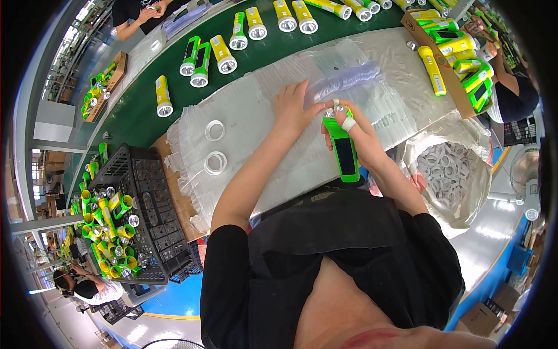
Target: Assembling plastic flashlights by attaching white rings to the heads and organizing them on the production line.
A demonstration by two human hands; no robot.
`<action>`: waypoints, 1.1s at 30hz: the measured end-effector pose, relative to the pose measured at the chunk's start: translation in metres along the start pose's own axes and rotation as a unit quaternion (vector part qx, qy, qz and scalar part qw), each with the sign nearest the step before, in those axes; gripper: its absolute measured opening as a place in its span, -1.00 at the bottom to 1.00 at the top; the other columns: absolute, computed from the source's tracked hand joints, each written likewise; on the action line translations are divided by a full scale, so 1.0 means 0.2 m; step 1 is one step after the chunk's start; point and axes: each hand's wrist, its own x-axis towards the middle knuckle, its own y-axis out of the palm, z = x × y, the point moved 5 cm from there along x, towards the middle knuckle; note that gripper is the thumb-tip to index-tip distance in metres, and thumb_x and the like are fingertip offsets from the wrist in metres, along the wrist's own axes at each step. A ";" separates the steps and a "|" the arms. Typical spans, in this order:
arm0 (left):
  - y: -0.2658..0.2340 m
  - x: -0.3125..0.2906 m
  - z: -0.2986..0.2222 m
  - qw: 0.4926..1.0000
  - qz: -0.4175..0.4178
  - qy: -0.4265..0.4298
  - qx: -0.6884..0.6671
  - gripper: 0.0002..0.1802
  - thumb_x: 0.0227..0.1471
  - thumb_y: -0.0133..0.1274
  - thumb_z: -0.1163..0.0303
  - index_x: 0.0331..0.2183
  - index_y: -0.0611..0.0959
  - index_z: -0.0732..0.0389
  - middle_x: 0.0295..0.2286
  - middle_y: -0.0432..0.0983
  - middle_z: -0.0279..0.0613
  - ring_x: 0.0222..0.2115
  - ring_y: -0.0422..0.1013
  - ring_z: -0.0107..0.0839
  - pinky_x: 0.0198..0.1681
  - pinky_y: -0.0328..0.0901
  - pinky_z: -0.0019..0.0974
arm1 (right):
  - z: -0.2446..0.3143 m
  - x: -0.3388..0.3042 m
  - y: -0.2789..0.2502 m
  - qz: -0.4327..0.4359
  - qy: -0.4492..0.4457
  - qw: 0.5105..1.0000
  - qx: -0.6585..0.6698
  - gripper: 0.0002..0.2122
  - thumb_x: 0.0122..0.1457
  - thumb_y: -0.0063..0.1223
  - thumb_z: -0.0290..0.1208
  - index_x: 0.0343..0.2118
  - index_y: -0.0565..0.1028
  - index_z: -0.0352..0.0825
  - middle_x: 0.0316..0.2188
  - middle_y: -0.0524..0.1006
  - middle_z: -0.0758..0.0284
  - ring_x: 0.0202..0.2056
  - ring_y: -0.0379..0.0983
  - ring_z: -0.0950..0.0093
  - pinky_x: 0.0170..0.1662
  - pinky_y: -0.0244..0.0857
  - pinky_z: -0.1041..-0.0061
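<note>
My right hand (365,136) is wrapped round a green flashlight (345,152) with a dark panel, its clear lamp head pointing away from me. White tape circles the thumb and another finger. My left hand (292,107) holds nothing that I can see; its thumb reaches to the lamp head while its fingers stretch apart from the thumb. Just beyond both hands lies a row of clear round discs (346,80) on the plastic-covered worktop (261,168). Left of my left forearm are two white rings, a far one (214,130) and a nearer one (215,163).
Several flashlights (224,55) stand along the green table's far side. A cardboard box of flashlights (459,96) sits far right. At my right hangs a bag of white rings (447,174). A black crate (157,215) with flashlight bodies stands left. Other people work nearby.
</note>
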 end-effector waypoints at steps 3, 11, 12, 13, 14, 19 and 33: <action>-0.02 0.00 0.02 0.999 0.005 -0.007 -0.045 -0.34 -0.09 0.23 0.16 0.02 0.47 0.28 -0.15 0.43 -0.04 -0.09 0.31 -0.11 0.00 0.18 -0.09 | 0.00 -0.01 -0.02 -0.003 0.012 1.000 -0.014 -0.63 0.28 -0.13 -0.21 0.04 0.28 -0.34 -0.40 0.46 0.22 -0.48 0.39 0.48 -0.39 0.29 0.51; -0.38 -0.22 -0.32 0.971 -0.005 0.097 -0.219 -0.56 0.26 -0.21 0.22 0.06 0.49 0.22 -0.12 0.33 -0.12 -0.16 0.28 -0.25 -0.09 0.22 -0.26 | 0.00 0.02 0.10 0.089 -0.015 0.994 -0.060 -0.66 0.26 -0.04 -0.27 -0.01 0.31 -0.38 -0.39 0.47 0.31 -0.49 0.41 0.58 -0.40 0.30 0.58; -0.39 -0.24 -0.31 0.972 -0.007 0.093 -0.217 -0.56 0.26 -0.21 0.22 0.06 0.49 0.22 -0.12 0.33 -0.12 -0.16 0.28 -0.25 -0.09 0.22 -0.26 | 0.02 0.02 0.14 0.114 -0.021 0.990 -0.077 -0.66 0.26 -0.04 -0.26 -0.03 0.31 -0.39 -0.38 0.46 0.33 -0.48 0.41 0.59 -0.40 0.30 0.58; -0.42 -0.26 -0.32 0.969 -0.030 0.120 -0.212 -0.56 0.25 -0.22 0.22 0.03 0.51 0.24 -0.12 0.34 -0.10 -0.15 0.28 -0.25 -0.07 0.21 -0.26 | 0.00 0.02 0.16 0.118 -0.019 0.990 -0.076 -0.66 0.26 -0.04 -0.26 -0.03 0.31 -0.39 -0.38 0.46 0.33 -0.48 0.41 0.59 -0.40 0.30 0.58; -0.44 -0.28 -0.32 0.966 -0.053 0.146 -0.206 -0.56 0.25 -0.24 0.22 0.00 0.54 0.27 -0.12 0.34 -0.08 -0.13 0.28 -0.24 -0.04 0.20 -0.25 | -0.01 0.03 0.19 0.135 -0.026 0.987 -0.087 -0.66 0.26 -0.04 -0.26 -0.04 0.32 -0.39 -0.38 0.45 0.33 -0.48 0.41 0.59 -0.40 0.31 0.58; -0.49 -0.37 -0.28 0.961 -0.091 0.104 -0.241 -0.64 0.19 -0.22 0.31 -0.14 0.60 0.25 -0.11 0.39 -0.08 -0.07 0.26 -0.14 0.02 0.13 -0.18 | -0.09 0.03 0.31 0.207 -0.021 0.975 -0.079 -0.68 0.27 -0.05 -0.26 -0.04 0.31 -0.38 -0.35 0.42 0.33 -0.45 0.41 0.58 -0.38 0.31 0.57; -0.93 -0.75 0.17 0.984 -0.043 -0.090 0.150 -0.50 -0.19 0.31 0.29 -0.13 0.59 0.17 -0.04 0.38 0.01 -0.05 0.32 -0.03 -0.02 0.26 -0.07 | -0.11 0.38 0.44 0.203 -0.170 0.963 -0.049 -0.71 0.22 0.00 -0.39 -0.03 0.32 -0.30 -0.40 0.44 0.34 -0.46 0.38 0.59 -0.41 0.32 0.57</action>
